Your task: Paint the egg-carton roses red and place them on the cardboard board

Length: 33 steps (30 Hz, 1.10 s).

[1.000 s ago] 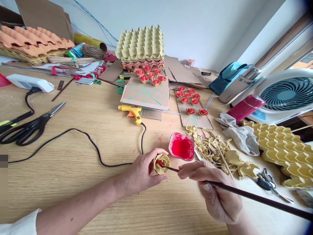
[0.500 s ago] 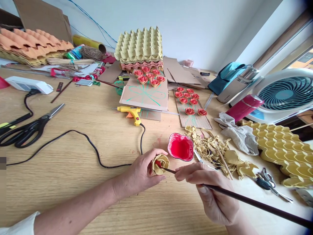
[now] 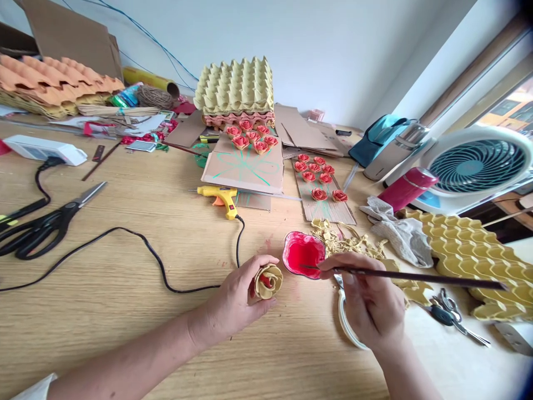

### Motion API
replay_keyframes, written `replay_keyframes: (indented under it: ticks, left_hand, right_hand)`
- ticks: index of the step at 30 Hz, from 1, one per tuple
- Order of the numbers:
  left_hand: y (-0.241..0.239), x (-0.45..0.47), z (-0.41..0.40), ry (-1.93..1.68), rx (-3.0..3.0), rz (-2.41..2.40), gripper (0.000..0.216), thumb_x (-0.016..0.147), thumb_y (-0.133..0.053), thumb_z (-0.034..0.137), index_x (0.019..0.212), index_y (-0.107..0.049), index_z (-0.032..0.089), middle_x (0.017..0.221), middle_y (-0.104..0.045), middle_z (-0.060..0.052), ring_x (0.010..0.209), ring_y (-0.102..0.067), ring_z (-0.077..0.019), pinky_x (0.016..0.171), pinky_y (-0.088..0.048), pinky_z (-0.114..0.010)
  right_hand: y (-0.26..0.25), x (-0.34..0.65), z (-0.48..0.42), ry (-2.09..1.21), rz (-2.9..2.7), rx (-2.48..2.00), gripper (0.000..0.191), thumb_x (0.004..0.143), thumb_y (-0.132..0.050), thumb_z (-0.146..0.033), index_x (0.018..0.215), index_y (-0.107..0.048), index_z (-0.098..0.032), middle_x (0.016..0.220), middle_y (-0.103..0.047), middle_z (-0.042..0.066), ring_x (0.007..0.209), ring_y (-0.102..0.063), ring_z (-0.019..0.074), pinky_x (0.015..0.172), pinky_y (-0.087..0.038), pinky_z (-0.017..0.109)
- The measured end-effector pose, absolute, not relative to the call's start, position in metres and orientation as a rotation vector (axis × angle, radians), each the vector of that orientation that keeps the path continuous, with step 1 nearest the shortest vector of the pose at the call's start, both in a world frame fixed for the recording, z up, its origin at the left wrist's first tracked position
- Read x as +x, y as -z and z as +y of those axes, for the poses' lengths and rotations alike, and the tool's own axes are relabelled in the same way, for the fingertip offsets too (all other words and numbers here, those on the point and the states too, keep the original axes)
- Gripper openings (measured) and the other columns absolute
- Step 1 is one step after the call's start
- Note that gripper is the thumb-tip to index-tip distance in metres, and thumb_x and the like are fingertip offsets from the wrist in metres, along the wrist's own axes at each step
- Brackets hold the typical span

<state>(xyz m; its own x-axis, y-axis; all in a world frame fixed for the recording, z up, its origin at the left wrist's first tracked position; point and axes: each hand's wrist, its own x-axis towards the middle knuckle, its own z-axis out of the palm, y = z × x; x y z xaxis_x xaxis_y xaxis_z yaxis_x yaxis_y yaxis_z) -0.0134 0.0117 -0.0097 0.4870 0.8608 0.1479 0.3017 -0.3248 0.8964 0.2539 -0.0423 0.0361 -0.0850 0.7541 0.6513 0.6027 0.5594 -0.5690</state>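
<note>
My left hand (image 3: pixel 241 291) is closed around a yellowish egg-carton rose (image 3: pixel 272 282), its petals facing up and red paint showing near its middle. In my right hand (image 3: pixel 366 303) is a thin dark paintbrush (image 3: pixel 416 275), pinched between thumb and fingers. The brush tip dips into a small wavy-rimmed bowl (image 3: pixel 287 266) of red paint. White-handled scissors (image 3: pixel 345 322) lie partly hidden beneath my right hand. Yellow carton scraps (image 3: pixel 353 241) are heaped beyond it.
A yellow glue gun (image 3: pixel 222 197) and its black cord lie ahead. Red-painted roses (image 3: pixel 318 194) stand on cardboard pieces behind the bowl. Black scissors (image 3: pixel 54 225) rest at left. Keys (image 3: pixel 447 314), egg trays (image 3: pixel 462 250), a pink bottle (image 3: pixel 408 188) and a fan (image 3: pixel 478 166) are at right.
My right hand has drawn the brush away from the rose and over into the red paint. The left hand still holds the rose, which shows red near its centre.
</note>
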Motion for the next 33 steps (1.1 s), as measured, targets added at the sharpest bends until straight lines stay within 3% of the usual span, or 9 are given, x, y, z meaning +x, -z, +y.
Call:
replay_keyframes:
  ticks: [8, 12, 17, 19, 22, 27, 33]
  left_hand:
    - [0.014, -0.013, 0.009, -0.844, 1.8, 1.018, 0.05, 0.081, -0.075, 0.015, 0.129, -0.063, 0.026, 0.104, -0.078, 0.0, 0.09, -0.075, -0.0207, 0.085, -0.06, -0.03]
    - [0.023, -0.014, 0.01, -0.831, 1.796, 1.016, 0.058, 0.081, -0.076, 0.014, 0.136, -0.062, 0.027, 0.113, -0.078, -0.002, 0.095, -0.075, -0.021, 0.087, -0.06, -0.03]
    - [0.03, -0.013, 0.013, -0.842, 1.789, 1.031, 0.06, 0.08, -0.077, 0.016, 0.138, -0.062, 0.026, 0.108, -0.074, -0.002, 0.085, -0.07, -0.0193, 0.074, -0.057, -0.027]
    - [0.027, -0.012, 0.013, -0.867, 1.805, 1.008, 0.058, 0.08, -0.075, 0.015, 0.136, -0.062, 0.025, 0.109, -0.074, -0.002, 0.087, -0.07, -0.0195, 0.078, -0.057, -0.028]
    - [0.022, -0.012, 0.013, -0.87, 1.803, 0.992, 0.053, 0.082, -0.072, 0.015, 0.133, -0.062, 0.025, 0.107, -0.074, -0.002, 0.09, -0.07, -0.0201, 0.084, -0.057, -0.03]
    - [0.021, -0.013, 0.012, -0.774, 1.771, 1.024, 0.052, 0.086, -0.075, 0.023, 0.136, -0.062, 0.026, 0.094, -0.068, 0.003, 0.073, -0.061, -0.0168, 0.068, -0.051, -0.027]
    - [0.017, -0.011, 0.011, -0.74, 1.777, 1.004, 0.053, 0.088, -0.073, 0.023, 0.14, -0.063, 0.027, 0.098, -0.069, 0.003, 0.065, -0.055, -0.0135, 0.065, -0.05, -0.026]
  right_hand:
    - [-0.029, 0.25, -0.033, -0.104, -1.76, -1.196, 0.016, 0.112, -0.061, -0.014, 0.119, -0.068, -0.027, 0.102, -0.085, 0.004, 0.072, -0.086, 0.019, 0.066, -0.07, 0.027]
    - [-0.032, 0.248, -0.031, -0.109, -1.749, -1.212, 0.014, 0.113, -0.06, -0.015, 0.116, -0.066, -0.027, 0.091, -0.083, 0.001, 0.068, -0.085, 0.0181, 0.064, -0.07, 0.025]
    - [-0.034, 0.248, -0.03, -0.081, -1.741, -1.278, 0.007, 0.114, -0.062, -0.023, 0.11, -0.067, -0.026, 0.084, -0.083, 0.001, 0.062, -0.082, 0.0176, 0.059, -0.067, 0.024]
    - [-0.033, 0.249, -0.03, -0.081, -1.736, -1.293, 0.007, 0.114, -0.063, -0.025, 0.109, -0.068, -0.026, 0.082, -0.082, 0.001, 0.061, -0.081, 0.0174, 0.058, -0.066, 0.024]
    - [-0.033, 0.249, -0.034, -0.123, -1.666, -1.25, 0.006, 0.113, -0.066, -0.022, 0.112, -0.07, -0.026, 0.084, -0.084, 0.003, 0.065, -0.083, 0.0192, 0.059, -0.068, 0.026]
    - [-0.037, 0.236, -0.045, -0.339, -1.611, -0.945, 0.012, 0.115, -0.059, -0.018, 0.117, -0.069, -0.024, 0.099, -0.084, 0.009, 0.077, -0.086, 0.0225, 0.066, -0.073, 0.034]
    - [-0.033, 0.22, -0.054, -0.548, -1.727, -0.742, 0.014, 0.118, -0.054, -0.023, 0.127, -0.064, -0.024, 0.112, -0.084, 0.012, 0.088, -0.088, 0.0233, 0.076, -0.075, 0.038]
